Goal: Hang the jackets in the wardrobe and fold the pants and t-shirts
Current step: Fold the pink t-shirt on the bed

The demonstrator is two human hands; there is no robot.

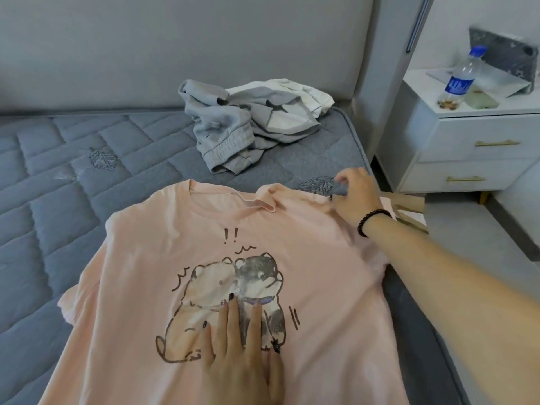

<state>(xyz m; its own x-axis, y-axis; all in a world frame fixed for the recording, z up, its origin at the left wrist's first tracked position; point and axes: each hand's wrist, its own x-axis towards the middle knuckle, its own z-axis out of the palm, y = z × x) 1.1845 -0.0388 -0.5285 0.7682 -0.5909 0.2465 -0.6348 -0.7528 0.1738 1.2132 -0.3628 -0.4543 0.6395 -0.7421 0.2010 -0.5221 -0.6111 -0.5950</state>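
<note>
Pink t-shirt [181,258] flat on bed [43,176], collar away | left hand [242,355] flat, fingers straight, pressing print | right hand [355,197] pinching right shoulder, nearer fold edge | grey clothes [248,127] beyond.

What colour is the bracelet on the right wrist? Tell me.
Black: a beaded bracelet, clearest in the head view.

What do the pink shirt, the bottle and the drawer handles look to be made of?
The pink shirt looks like soft knit cotton or a blend: matte, it lies limp and wrinkles at the collar. The bottle appears to be clear plastic, see-through with a blue cap and label. The drawer handles look like brushed brass or gold-toned metal, thin bars with a dull shine; the real metal cannot be told.
</note>
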